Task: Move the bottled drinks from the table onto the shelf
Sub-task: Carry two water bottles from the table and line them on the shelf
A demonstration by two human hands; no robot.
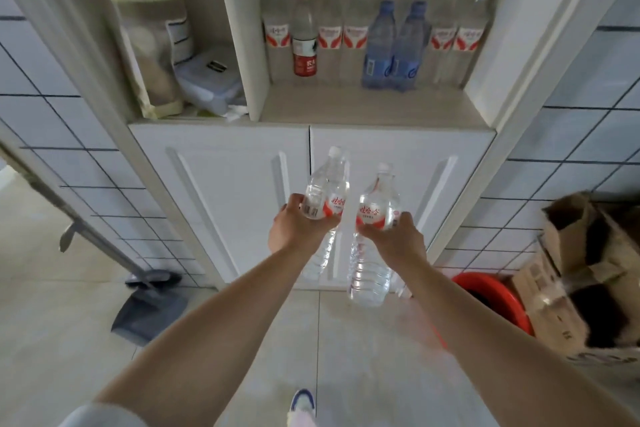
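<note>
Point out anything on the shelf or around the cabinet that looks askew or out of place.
The row of clear and blue plastic bottles stands upright and orderly on the pale wooden shelf. In the left compartment, a translucent lidded plastic box lies tilted, with crumpled white paper poking over the edge. Nothing is spilled.

Both forearms are bare from the wrists back to near the elbows. At the lower left edge a short, pale grey-white sleeve covers the upper part of the left arm. Low in the middle, one shoe shows: white toe with a blue rim, and above it what may be pale pinkish fabric, too blurred to tell.
</note>
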